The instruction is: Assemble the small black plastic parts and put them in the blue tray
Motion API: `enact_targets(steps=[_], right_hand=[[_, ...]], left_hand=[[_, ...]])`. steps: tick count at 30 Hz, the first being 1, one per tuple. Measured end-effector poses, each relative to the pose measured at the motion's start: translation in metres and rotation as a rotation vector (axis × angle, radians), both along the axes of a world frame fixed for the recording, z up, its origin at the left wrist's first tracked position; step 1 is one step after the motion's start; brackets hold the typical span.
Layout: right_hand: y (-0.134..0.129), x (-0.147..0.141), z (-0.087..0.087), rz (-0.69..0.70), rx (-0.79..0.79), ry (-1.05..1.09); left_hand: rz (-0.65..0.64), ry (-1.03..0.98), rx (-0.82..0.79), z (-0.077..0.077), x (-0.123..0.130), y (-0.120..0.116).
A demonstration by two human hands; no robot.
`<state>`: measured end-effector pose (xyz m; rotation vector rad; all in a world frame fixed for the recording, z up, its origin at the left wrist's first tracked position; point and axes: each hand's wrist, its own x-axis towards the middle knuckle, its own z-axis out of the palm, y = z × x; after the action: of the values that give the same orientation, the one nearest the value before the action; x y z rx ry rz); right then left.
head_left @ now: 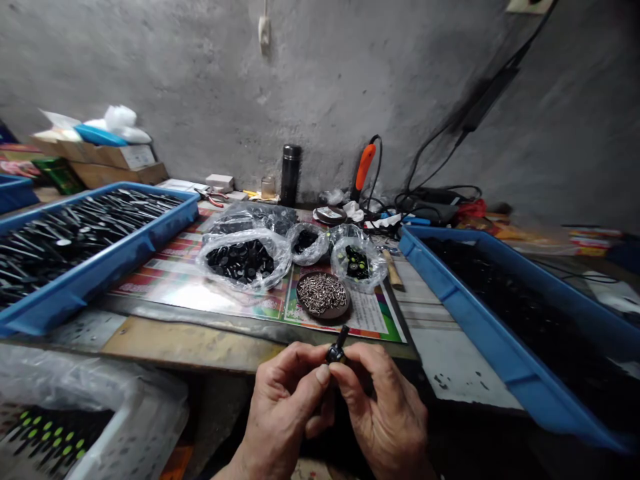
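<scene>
Both hands meet in front of the table's front edge, pinching one small black part (337, 352) with a short stem that points up. My left hand (293, 400) grips it from the left with thumb and fingertips; my right hand (383, 407) pinches it from the right. Just beyond them a round brown dish (345, 308) holds many small metal pins. Behind the dish stand clear plastic bags: a large one (283, 257) with black round parts, a small one (320, 250) with black pieces, and another (379, 267) with black and yellow-green pieces.
A blue tray (125, 250) of long black parts is at the left, another blue tray (480, 333) of dark pieces at the right. A black flask (291, 175) and an orange-handled tool (365, 167) stand by the wall. A plastic-lined crate (135, 420) sits lower left.
</scene>
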<state>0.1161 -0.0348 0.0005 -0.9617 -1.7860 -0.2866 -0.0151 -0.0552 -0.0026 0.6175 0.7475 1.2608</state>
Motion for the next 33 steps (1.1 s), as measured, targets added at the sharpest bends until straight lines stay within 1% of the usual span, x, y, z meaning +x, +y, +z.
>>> enact_targets(steps=[2,6,11,13,15,20,23,29,33], right_hand=[[-0.001,0.0,0.001,0.006,-0.03,0.023],[-0.004,0.004,0.002,0.061,-0.13,0.049],[-0.009,0.014,-0.002,0.138,-0.291,0.05],[-0.008,0.015,-0.003,0.157,-0.315,0.058],[-0.006,0.015,-0.003,0.153,-0.29,0.056],[0.002,0.013,0.005,0.126,-0.152,0.028],[0.004,0.012,0.007,0.136,-0.131,-0.001],[0.005,0.008,0.004,0.166,-0.094,-0.026],[0.005,0.006,0.001,0.109,-0.064,0.015]], left_hand=[[0.004,0.013,-0.004,0.0,-0.001,0.0],[0.015,0.038,-0.005,0.003,-0.001,0.0],[0.017,0.027,0.016,0.005,0.001,0.002],[0.018,0.033,0.015,0.005,0.001,0.003],[0.02,0.04,0.005,0.006,0.001,0.003],[0.036,0.024,-0.005,0.007,0.001,0.004],[0.036,0.028,0.003,0.006,0.001,0.003],[0.035,0.043,-0.011,0.003,0.0,0.002],[0.032,0.028,0.016,0.002,0.0,0.004]])
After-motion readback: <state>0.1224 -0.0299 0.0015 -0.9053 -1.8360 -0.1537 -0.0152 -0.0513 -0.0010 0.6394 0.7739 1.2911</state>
